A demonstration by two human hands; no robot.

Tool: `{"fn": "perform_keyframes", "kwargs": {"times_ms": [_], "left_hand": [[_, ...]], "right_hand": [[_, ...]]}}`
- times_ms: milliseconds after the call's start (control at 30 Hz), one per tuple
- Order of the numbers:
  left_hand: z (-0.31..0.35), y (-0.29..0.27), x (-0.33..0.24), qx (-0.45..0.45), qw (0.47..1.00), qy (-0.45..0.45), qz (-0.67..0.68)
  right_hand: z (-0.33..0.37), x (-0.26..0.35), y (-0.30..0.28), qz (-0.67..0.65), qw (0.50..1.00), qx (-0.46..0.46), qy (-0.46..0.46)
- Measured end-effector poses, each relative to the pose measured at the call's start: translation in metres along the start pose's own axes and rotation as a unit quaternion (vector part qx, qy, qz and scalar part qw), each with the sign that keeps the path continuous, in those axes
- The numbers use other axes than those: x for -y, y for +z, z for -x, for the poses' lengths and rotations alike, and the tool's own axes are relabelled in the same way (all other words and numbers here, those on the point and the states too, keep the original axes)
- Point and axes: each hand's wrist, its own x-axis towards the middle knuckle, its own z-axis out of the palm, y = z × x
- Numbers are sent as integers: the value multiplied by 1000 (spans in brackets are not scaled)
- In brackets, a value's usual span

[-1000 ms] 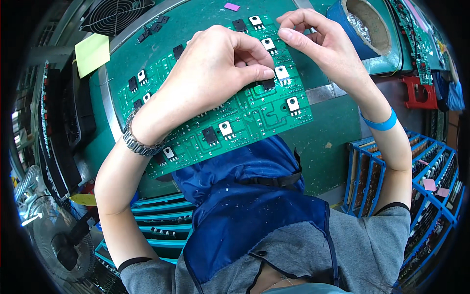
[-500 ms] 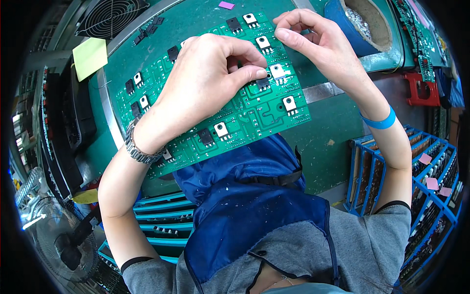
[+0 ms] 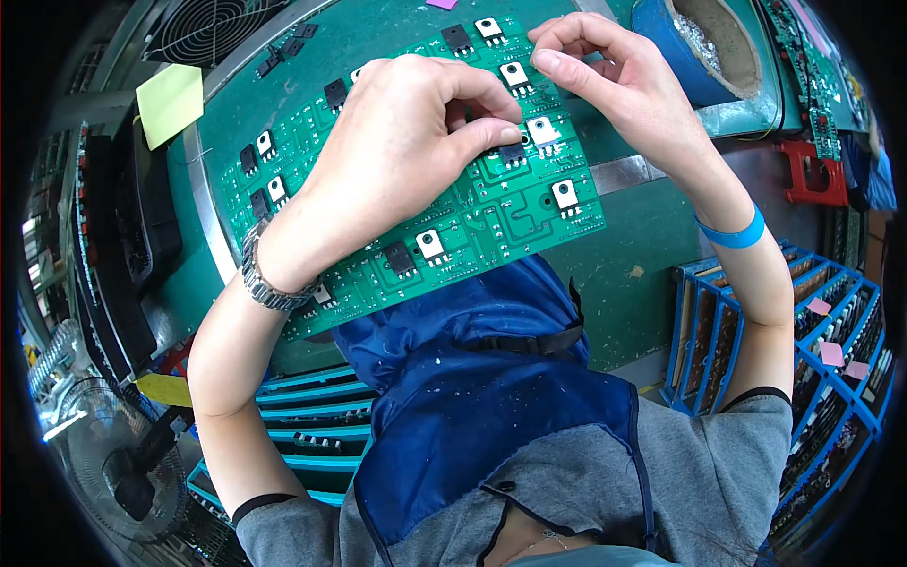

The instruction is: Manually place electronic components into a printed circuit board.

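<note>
A large green circuit board (image 3: 491, 222) lies tilted across the bench under both hands. Black transistors and white-faced ones stand on it in pairs. My left hand (image 3: 402, 132) reaches over the board with thumb and forefinger closed at a black transistor (image 3: 511, 154); the fingertips cover its upper part. Just right of it sits a white-faced transistor (image 3: 543, 134). At the board's far right edge, my right hand (image 3: 614, 80) has its fingers curled and the thumb against the forefinger, close to another white-faced transistor (image 3: 514, 76). Whatever is in that pinch is too small or hidden.
A blue round tub (image 3: 661, 57) with silvery bits stands at the far right. Loose black parts (image 3: 283, 52) and a fan grille (image 3: 213, 33) lie far left. Board racks (image 3: 699, 340) flank me at the lower right and lower left (image 3: 312, 416). A fan (image 3: 123, 463) stands left.
The board appears slightly higher and farther right in the picture, with small shifts of the surroundings too. Both hands keep nearly the same places and finger poses.
</note>
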Motion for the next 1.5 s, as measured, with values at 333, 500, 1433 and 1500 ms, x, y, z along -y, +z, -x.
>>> {"fn": "perform_keyframes", "kwargs": {"times_ms": [333,500,1433,1500], "left_hand": [[4,5,-2,-39,996,55,-63],[4,4,-3,-31,996,38,-78],[138,-78,75,-304,917,-190,175],[132,-72,81,-319,912,-185,179]], "right_hand": [[-4,25,1,-133,987,2,92],[-27,57,0,-61,997,0,37],[-166,58,124,533,787,92,-297],[-187,21,116,493,787,61,-366]]}}
